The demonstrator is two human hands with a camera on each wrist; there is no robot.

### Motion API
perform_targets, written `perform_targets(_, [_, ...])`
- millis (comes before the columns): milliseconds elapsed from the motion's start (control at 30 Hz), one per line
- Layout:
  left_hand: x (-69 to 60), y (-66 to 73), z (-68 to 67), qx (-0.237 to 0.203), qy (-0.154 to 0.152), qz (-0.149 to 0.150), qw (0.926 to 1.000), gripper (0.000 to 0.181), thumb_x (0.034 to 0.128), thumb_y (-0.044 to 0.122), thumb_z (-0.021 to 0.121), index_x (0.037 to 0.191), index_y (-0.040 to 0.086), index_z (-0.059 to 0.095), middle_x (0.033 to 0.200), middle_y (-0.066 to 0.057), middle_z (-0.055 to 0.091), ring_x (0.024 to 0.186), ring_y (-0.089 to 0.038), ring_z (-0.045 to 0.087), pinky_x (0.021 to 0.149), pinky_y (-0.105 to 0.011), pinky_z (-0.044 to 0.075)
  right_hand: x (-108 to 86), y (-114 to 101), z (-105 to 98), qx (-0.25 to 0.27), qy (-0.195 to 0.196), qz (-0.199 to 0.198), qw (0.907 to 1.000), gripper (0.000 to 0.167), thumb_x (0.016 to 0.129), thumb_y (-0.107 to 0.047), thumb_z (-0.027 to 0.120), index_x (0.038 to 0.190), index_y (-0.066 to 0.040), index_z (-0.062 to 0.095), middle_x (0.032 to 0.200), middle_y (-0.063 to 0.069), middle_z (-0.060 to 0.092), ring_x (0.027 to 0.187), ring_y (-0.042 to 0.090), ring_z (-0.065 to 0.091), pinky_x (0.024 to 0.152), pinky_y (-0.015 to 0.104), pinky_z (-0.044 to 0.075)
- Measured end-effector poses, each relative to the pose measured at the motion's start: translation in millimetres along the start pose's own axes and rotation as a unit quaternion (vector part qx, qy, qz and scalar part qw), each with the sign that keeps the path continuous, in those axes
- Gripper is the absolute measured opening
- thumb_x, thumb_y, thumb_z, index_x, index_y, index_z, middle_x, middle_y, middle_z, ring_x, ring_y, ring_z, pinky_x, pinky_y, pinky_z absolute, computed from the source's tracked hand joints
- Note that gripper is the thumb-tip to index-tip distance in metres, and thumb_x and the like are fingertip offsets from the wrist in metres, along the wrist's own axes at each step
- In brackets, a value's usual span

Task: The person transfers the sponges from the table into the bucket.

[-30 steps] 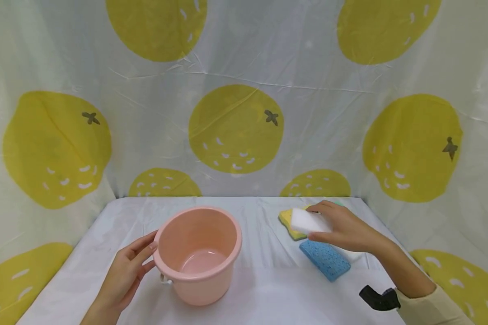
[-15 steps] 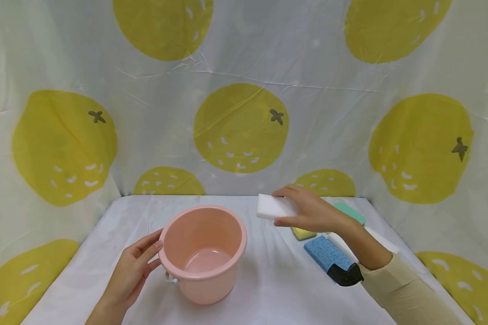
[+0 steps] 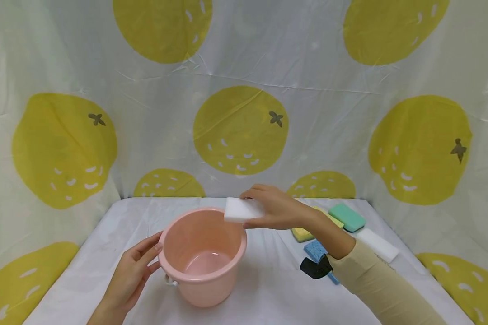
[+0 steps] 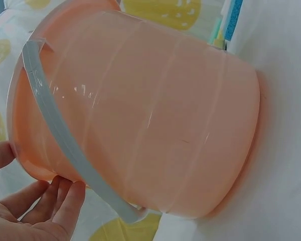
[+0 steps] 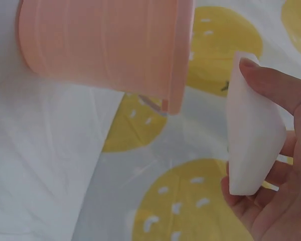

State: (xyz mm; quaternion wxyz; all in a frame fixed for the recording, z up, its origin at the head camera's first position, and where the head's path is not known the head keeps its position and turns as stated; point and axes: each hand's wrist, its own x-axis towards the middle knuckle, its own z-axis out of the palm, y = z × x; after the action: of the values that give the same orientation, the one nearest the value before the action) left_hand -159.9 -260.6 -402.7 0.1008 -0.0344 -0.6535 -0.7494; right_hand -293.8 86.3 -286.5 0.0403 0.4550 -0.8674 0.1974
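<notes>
A pink bucket (image 3: 205,289) stands upright on the cloth-covered table, its pale grey handle (image 4: 65,135) hanging down the side. My left hand (image 3: 126,271) grips the bucket's left rim, thumb at the rim and fingers against the outer wall; the left wrist view shows this hand (image 4: 35,211) close up. A white block-shaped sponge (image 3: 241,211) is pinched between the thumb and fingers of my right hand (image 3: 274,208), just over the bucket's right rim. In the right wrist view, the sponge (image 5: 251,135) is held apart from the bucket (image 5: 105,45).
To the right lie a yellow sponge (image 3: 302,234), a green sponge (image 3: 347,217), a blue sponge (image 3: 315,249) partly hidden by the right forearm, and a white sponge (image 3: 378,244). A lemon-print curtain (image 3: 158,135) walls the table's back and sides.
My right hand has lifted the white sponge from beside the other sponges and carried it left to the bucket's rim. My left hand has stayed at the bucket.
</notes>
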Motion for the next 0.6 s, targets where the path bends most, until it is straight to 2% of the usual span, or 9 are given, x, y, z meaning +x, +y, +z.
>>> perform_targets(233, [-1.1,-0.8,-0.6,0.003,0.002,-0.004,1.0000,0.050,0.1070,0.009,0.058,0.148,-0.016,0.042,0.133,0.006,0.066,0.122,-0.009,0.061,0.091,-0.034,0.057,21.8,-7.5,7.2,-0.004,-0.030,-0.023,0.9993,0.063,0.089,-0.047,0.081,0.137,-0.010,0.063,0.130,0.002,0.062,0.113,0.018,0.057,0.088,0.033,0.053])
perform_targets(600, [0.2,-1.8,-0.7,0.000,0.004,0.001,1.0000,0.050,0.1066,0.009,0.058,0.147,-0.016,0.043,0.134,0.005,0.066,0.123,-0.008,0.060,0.091,-0.033,0.058,49.9,-22.4,13.7,-0.002,-0.042,-0.064,0.9971,0.062,0.090,-0.047,0.080,0.137,-0.011,0.063,0.129,0.001,0.061,0.113,0.016,0.056,0.092,0.032,0.050])
